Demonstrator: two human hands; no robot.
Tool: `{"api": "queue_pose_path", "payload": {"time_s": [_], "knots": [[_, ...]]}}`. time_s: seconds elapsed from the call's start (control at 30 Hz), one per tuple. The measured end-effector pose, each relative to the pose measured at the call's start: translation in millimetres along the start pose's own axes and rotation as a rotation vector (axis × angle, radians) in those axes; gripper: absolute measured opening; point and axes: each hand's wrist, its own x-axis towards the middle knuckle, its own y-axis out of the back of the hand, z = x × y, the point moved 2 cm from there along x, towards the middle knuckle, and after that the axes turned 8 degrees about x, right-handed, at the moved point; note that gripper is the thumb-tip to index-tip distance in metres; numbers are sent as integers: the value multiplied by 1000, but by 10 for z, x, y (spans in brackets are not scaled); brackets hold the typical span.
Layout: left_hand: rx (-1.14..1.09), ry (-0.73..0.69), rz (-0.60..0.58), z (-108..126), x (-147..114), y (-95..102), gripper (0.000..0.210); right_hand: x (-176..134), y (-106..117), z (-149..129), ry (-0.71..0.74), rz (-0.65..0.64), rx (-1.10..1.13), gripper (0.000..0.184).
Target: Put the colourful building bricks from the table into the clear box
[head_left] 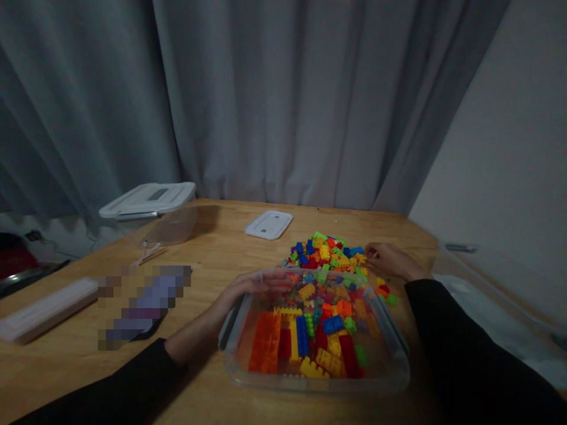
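Places the right hand point(392, 261) at the right edge of the brick pile point(325, 252), with bent fingers; cannot tell whether pinching a piece. Rests the left hand point(248, 286) at the far left corner of the clear box point(319, 385), with fingers stretched along the far end; cannot tell whether gripping. Seems only partway along: shows larger bricks point(334, 324) inside the box, but many still heaped on the table point(217, 254) beyond, plus strays point(383, 289) to the right. Includes, farther out, a flat white lid point(269, 225).
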Motion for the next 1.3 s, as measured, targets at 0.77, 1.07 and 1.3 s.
{"api": "queue_pose_path", "payload": {"time_s": [0.77,1.07,1.3], "knots": [[-58,22,108,347,-187,-412,44,-968,309,-1755,585,-203,134,21],[37,23,120,425,-172,-391,36,-993,86,-1823,556,-336,114,25],[-8,16,125,382,-191,-382,42,-1014,-46,-1776,582,-392,74,23]]}}
